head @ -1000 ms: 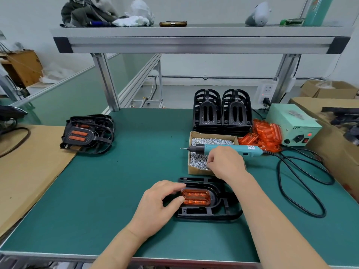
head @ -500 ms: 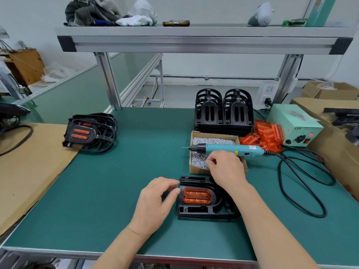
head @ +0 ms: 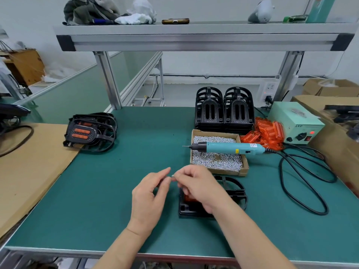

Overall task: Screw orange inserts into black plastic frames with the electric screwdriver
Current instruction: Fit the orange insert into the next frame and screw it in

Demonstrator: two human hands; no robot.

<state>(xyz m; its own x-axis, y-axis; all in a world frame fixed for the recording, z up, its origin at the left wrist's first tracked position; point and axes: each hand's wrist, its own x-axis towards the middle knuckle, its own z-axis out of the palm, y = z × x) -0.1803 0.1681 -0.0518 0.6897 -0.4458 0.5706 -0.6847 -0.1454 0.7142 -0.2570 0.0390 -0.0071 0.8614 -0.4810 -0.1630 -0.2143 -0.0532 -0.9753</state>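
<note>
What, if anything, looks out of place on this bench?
Nothing looks spilled or broken. The one oddity: the electric screwdriver lies across the open box of screws, its tip overhanging the rim, rather than on the mat. The orange inserts sit in a loose heap behind it.

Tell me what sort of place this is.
Probably a small factory assembly bench: an electric screwdriver lying across a box of screws, stacked black frames and a pile of orange inserts.

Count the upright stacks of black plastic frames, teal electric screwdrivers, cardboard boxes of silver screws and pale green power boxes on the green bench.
Upright stacks of black plastic frames: 2
Teal electric screwdrivers: 1
Cardboard boxes of silver screws: 1
Pale green power boxes: 1
Total: 5
</note>
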